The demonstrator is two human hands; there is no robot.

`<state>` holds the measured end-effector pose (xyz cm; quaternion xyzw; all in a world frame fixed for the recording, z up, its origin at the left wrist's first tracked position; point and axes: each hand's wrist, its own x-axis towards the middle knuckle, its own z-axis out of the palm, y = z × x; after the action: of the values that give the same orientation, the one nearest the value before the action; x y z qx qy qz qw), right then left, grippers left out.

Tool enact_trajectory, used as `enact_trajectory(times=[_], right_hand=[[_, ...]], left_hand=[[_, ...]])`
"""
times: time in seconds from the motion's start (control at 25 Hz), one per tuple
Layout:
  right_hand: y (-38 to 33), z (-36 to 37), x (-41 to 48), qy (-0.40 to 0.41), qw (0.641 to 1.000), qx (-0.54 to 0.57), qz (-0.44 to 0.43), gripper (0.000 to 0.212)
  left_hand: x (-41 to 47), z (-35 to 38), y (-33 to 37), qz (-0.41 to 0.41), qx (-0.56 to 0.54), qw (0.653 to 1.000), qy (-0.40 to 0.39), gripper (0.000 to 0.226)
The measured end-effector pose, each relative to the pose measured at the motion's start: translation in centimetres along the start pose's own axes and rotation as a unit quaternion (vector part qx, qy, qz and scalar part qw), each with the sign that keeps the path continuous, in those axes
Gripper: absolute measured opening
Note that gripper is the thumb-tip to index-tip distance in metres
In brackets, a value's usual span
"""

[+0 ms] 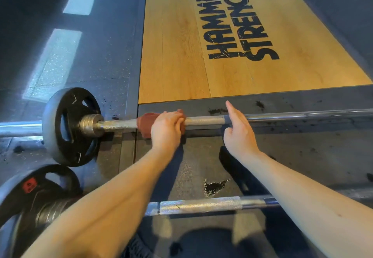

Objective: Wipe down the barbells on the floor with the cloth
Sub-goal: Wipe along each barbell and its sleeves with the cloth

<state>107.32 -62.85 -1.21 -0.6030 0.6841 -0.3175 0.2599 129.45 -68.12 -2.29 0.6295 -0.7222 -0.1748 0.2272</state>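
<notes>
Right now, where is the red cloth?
In the head view, the red cloth is wrapped around the far barbell, left of centre, under the left hand and right of the black weight plate.

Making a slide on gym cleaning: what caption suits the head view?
Left hand grips a red cloth around the far barbell; right hand open beside it.

Floor: dark speckled rubber tiles (105, 60) lay left of the left hand (167, 130).
Platform: a light wood panel (177, 55) with black "HAMMER STRENGTH" lettering (238, 23) lay beyond the left hand and the right hand (238, 134).
Light: two pale rectangular reflections (54, 62) fell on the tiles far left of the left hand.
Wear: a chipped patch (214, 187) showed on the near side of the right hand.
</notes>
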Motion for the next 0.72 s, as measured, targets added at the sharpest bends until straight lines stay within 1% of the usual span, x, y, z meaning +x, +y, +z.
enact_trajectory(times=[0.08, 0.16, 0.24, 0.32, 0.36, 0.44, 0.48, 0.56, 0.64, 0.72], right_hand=[[0.6, -0.5, 0.6, 0.003, 1.000, -0.009, -0.001, 0.068], [1.2, -1.3, 2.0, -0.027, 0.996, -0.088, -0.021, 0.065], [1.6, -2.0, 4.0, -0.109, 0.978, -0.173, -0.032, 0.062], [1.8, -2.2, 5.6, -0.190, 0.967, -0.171, 0.000, 0.061], [2.0, -2.1, 6.0, -0.195, 0.969, -0.148, 0.016, 0.063], [2.4, -1.6, 6.1, -0.164, 0.979, -0.116, 0.021, 0.066], [2.8, -1.2, 5.9, -0.139, 0.983, -0.121, 0.009, 0.066], [3.8, -0.3, 4.9, -0.075, 0.984, -0.151, -0.055, 0.063], [5.1, 0.8, 3.9, -0.003, 0.977, -0.177, -0.120, 0.056], [5.4, 0.8, 3.4, 0.043, 0.968, -0.192, -0.156, 0.048]], left_hand=[[0.8, 2.6, 4.0, 0.033, -0.015, 0.999, -0.017, 0.025], [1.5, 3.5, 5.5, 0.048, -0.016, 0.998, -0.041, 0.025], [2.1, 3.4, 4.7, 0.028, -0.024, 0.998, -0.056, 0.026], [2.1, 3.1, 3.7, 0.028, -0.022, 0.998, -0.058, 0.026], [2.1, 2.9, 3.6, 0.032, -0.022, 0.997, -0.060, 0.025], [1.9, 2.6, 3.7, 0.037, -0.028, 0.997, -0.057, 0.025], [1.8, 2.4, 3.9, 0.038, -0.031, 0.997, -0.055, 0.025], [1.7, 2.2, 4.1, 0.042, -0.032, 0.997, -0.049, 0.025], [1.5, 2.4, 4.4, 0.048, -0.028, 0.998, -0.039, 0.025], [1.3, 2.8, 4.7, 0.048, -0.027, 0.998, -0.029, 0.024]])
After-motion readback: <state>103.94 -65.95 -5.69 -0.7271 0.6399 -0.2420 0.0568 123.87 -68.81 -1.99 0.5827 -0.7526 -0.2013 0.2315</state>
